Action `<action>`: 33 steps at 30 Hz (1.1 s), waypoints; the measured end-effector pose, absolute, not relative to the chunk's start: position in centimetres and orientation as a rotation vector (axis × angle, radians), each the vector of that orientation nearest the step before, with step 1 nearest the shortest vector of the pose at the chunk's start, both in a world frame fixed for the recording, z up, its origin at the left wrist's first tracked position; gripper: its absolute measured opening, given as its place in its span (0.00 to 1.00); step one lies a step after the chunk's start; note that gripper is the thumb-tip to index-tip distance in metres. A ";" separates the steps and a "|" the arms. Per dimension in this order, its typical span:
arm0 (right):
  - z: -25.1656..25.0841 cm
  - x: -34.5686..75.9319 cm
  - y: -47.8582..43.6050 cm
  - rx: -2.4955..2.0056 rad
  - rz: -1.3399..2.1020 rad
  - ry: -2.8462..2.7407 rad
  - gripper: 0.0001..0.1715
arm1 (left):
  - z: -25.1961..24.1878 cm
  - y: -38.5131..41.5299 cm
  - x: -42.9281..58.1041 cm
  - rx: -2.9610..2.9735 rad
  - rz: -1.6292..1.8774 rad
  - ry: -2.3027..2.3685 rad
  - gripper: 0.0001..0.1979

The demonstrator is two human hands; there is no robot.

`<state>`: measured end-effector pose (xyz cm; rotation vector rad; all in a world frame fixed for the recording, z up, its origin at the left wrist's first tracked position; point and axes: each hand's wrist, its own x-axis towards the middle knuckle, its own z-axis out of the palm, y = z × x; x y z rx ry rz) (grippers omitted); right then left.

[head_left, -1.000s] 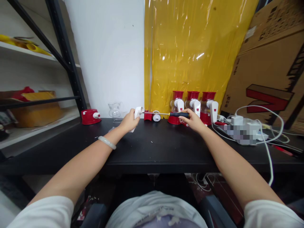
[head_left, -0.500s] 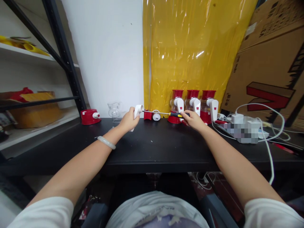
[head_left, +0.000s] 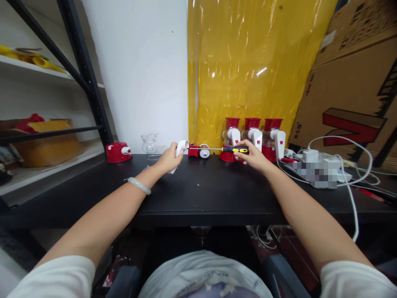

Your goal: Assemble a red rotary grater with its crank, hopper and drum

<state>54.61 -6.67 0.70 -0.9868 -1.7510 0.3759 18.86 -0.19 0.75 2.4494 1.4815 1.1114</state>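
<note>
Head view: left hand (head_left: pixel 169 159) grips white plastic crank-shaped piece (head_left: pixel 181 147) above black worktop (head_left: pixel 198 200); right hand (head_left: pixel 252 156) grips slim screwdriver with black-and-yellow handle (head_left: pixel 228 149), roughly level, tip at piece's round end.

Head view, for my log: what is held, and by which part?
Right hand: screwdriver, by its handle. Left hand: white part, around its middle.

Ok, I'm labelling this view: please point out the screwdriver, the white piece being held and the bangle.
Screwdriver (head_left: pixel 228 150), head view: front of its handle.
White piece (head_left: pixel 180 147), head view: its upper end.
Bangle (head_left: pixel 139 185), head view: middle of its visible band.
</note>
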 end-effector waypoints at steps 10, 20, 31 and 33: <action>0.7 54.3 -7.0 -1.030 0.477 -1.686 0.27 | 1.0 -0.5 19.0 2.455 1.146 1.498 0.15; 1.0 53.1 -7.8 -1.052 0.578 -1.604 0.28 | 1.0 -0.7 19.1 2.576 1.141 1.547 0.15; 0.5 53.3 -7.0 -1.154 0.472 -1.610 0.31 | 1.3 -1.1 19.5 2.518 1.248 1.583 0.15; 0.4 53.3 -6.8 -1.136 0.446 -1.545 0.29 | 1.3 -1.1 19.6 2.479 1.262 1.580 0.16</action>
